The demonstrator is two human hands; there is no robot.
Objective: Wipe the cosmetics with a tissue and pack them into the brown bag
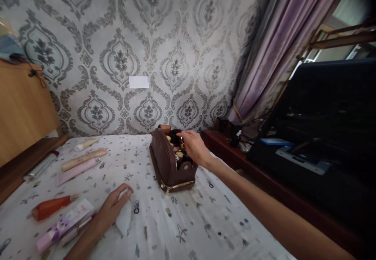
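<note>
A brown cosmetic bag (164, 162) with a gold zip stands unzipped on the patterned sheet, filled with small cosmetics. Over its opening is my right hand (194, 146), fingers bent down among the contents. Whatever the fingertips grip is too small and dark to name. My left hand (116, 203) rests on the sheet left of the bag, thumb and forefinger curled close together. A pale shape (125, 217) shows beneath that hand; I cannot make out what it is. Nearest to the left forearm lie a pink-and-purple tube (63, 226) and an orange bottle (53, 207).
Further back on the left lie a pink tube (78, 171), a beige tube (84, 159), a cream tube (86, 144) and a silvery cylinder (41, 166). A wooden cabinet (26, 111) borders the left. Along the right stand a dark red ledge (226, 146) and a large black screen (323, 115).
</note>
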